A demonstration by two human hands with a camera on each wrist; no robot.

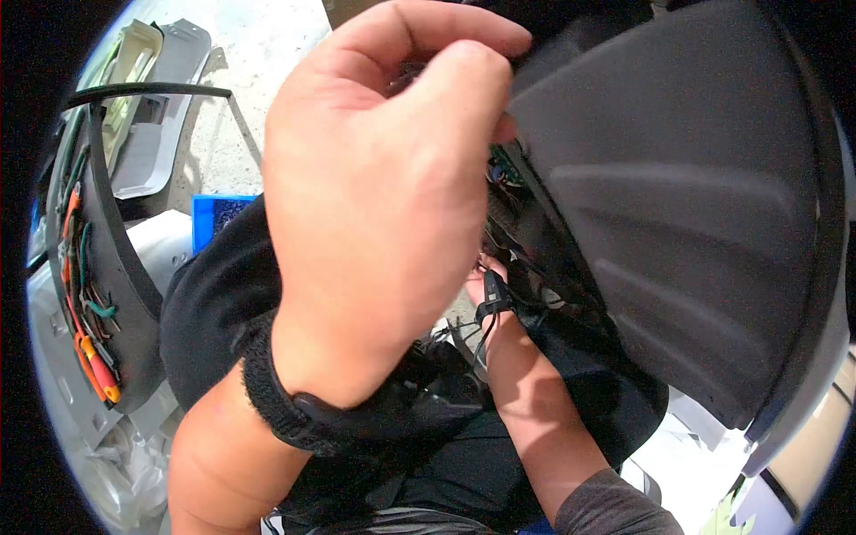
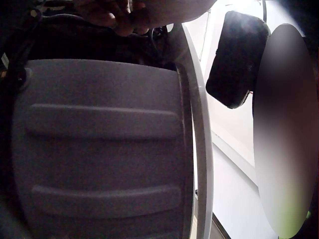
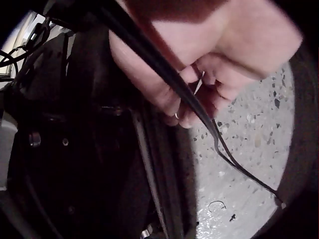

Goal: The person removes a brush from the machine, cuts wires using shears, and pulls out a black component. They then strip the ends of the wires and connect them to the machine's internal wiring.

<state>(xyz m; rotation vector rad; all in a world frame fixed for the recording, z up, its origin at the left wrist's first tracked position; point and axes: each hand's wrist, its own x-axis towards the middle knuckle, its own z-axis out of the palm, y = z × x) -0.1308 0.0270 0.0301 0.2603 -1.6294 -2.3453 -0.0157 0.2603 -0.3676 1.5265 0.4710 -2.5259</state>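
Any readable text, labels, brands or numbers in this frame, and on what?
None can be read. The grey ribbed panel that the left hand grips at its top edge bears no print. The wiring on the panel at left carries no tags. The black cable in the right hand shows no marking.

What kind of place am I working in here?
Probably a car repair or dismantling workshop: a grey trim panel, another panel with exposed wiring, loose plastic parts on the speckled floor.
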